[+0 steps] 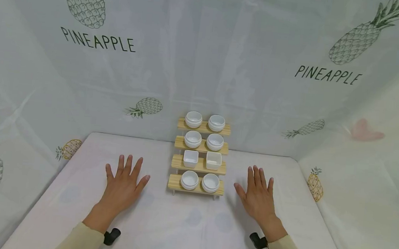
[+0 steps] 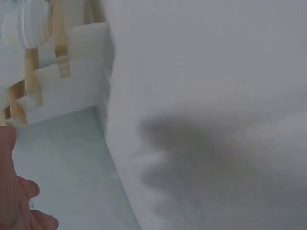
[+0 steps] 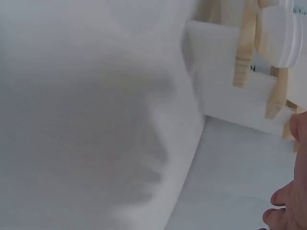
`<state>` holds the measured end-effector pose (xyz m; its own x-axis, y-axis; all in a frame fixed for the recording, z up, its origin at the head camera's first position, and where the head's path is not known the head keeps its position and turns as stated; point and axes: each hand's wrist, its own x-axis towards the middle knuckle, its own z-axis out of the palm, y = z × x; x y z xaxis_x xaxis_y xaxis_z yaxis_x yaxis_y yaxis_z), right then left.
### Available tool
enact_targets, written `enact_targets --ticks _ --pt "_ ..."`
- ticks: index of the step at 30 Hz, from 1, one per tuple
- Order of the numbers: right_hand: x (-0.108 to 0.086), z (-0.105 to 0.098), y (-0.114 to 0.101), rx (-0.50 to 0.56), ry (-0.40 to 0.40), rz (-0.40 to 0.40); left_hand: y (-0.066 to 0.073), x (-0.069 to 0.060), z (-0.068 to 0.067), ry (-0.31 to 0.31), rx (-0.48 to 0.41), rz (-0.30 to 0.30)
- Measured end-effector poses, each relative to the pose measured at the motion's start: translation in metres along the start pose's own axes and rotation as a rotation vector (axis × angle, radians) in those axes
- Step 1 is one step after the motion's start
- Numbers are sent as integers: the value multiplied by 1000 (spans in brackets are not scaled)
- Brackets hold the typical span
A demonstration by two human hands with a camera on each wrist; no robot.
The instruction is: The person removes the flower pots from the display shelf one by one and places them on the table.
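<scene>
A tiered wooden stand (image 1: pixel 198 164) with white supports rises at the middle of the table's far side. Each tier bears two small white dishes: round bowls (image 1: pixel 189 179) on the lowest and the upper two tiers, square dishes (image 1: pixel 213 160) on the second from the bottom. Left of the stand, my left hand (image 1: pixel 123 187) is spread with straight fingers, palm down, holding nothing. On the other side my right hand (image 1: pixel 258 196) lies likewise, fingers extended and nothing in it. Shadows below the hands in both wrist views show them above the cloth. Neither touches the stand.
A pale cloth covers the table (image 1: pixel 188 235). Behind and beside it hangs a curtain (image 1: pixel 205 61) printed with pineapples, close behind the stand. Black wrist mounts (image 1: pixel 112 236) sit at both of my cuffs.
</scene>
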<state>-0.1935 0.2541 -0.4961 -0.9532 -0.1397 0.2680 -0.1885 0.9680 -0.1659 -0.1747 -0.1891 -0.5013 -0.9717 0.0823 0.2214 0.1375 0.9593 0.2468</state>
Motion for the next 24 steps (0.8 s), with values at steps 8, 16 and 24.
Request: enact_targets --ticks 8,16,24 --pt "37 -5 -13 28 -45 -28 25 29 11 -27 -16 21" --pt "57 -1 -35 72 -123 -86 48 51 16 -85 -6 36" --pt "65 1 -43 59 -188 -191 55 65 6 -72 9 58"
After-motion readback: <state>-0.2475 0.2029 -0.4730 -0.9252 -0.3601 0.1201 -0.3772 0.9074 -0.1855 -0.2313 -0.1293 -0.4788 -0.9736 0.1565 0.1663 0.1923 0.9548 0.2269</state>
